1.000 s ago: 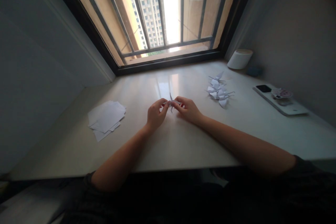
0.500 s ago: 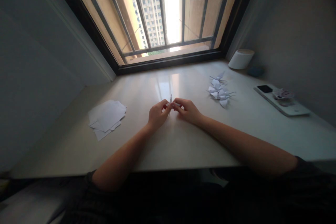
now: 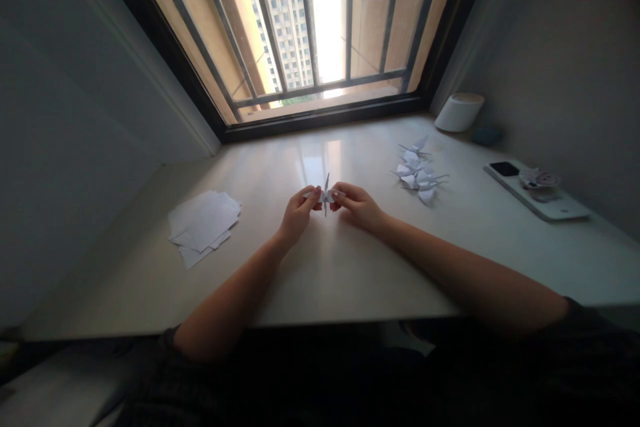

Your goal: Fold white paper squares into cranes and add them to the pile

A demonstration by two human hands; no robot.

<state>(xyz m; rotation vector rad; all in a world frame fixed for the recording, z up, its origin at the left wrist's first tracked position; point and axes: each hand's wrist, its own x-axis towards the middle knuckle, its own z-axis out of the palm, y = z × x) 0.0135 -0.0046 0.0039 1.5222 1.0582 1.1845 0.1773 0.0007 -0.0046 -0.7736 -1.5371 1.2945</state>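
Left hand (image 3: 299, 212) and right hand (image 3: 361, 205) are pinching a small folded paper piece (image 3: 325, 195) between clamped fingers above the desk (image 3: 340, 267), left of a cluster of folded paper cranes (image 3: 417, 170).

Pale glossy counter (image 3: 340, 267), far edge butting the window (image 3: 320, 117).
- Loose white paper sheets (image 3: 203, 227): well back from the window, off its left end.
- Heap of folded paper cranes (image 3: 417, 170): near the window, under its right part.
- White round tub (image 3: 459, 112) and a small dark blue thing (image 3: 484, 136): just beside its right corner.
- Flat white slab (image 3: 547, 208): farther from it, rightmost.
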